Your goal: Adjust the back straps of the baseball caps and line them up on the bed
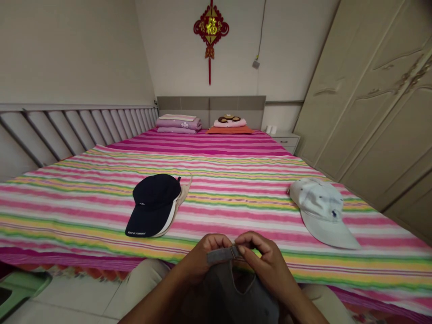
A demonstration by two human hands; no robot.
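A grey baseball cap [222, 288] is held low in front of me, its back strap and opening facing up. My left hand [207, 252] is closed on the left part of the strap. With thumb and fingers, my right hand [261, 256] pinches the strap at its buckle [235, 252]. Ahead on the left lies a dark navy cap [157, 193], stacked over a beige cap [182, 200] that shows only at its edge. A white cap [317, 200] with a small dark logo rests on the right, brim toward me.
A bed with a striped sheet [236, 180] spreads before me. Folded purple bedding [178, 125] and a pink pillow [230, 123] sit by the headboard [236, 105]. Railing [84, 130] runs along the left, a wardrobe [364, 99] on the right. A green stool [25, 288] stands lower left.
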